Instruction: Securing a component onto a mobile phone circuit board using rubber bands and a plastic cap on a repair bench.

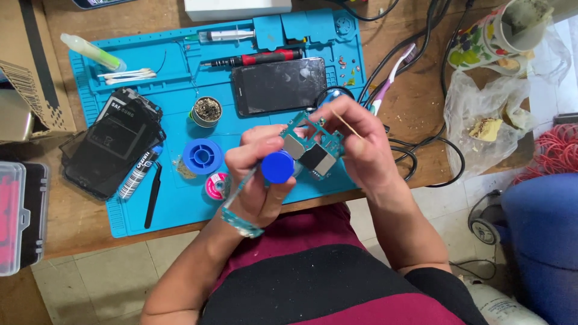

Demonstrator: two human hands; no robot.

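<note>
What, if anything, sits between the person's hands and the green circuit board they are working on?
Nothing visible: the left hand and right hand both grip the circuit board directly, with a small blue jar held just below it.

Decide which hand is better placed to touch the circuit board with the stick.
Right, probably: the right hand pinches the thin stick beside the circuit board; the left hand grips a blue cap.

Left hand gripping blue-capped bottle, right hand holding green circuit board, above blue mat
</note>
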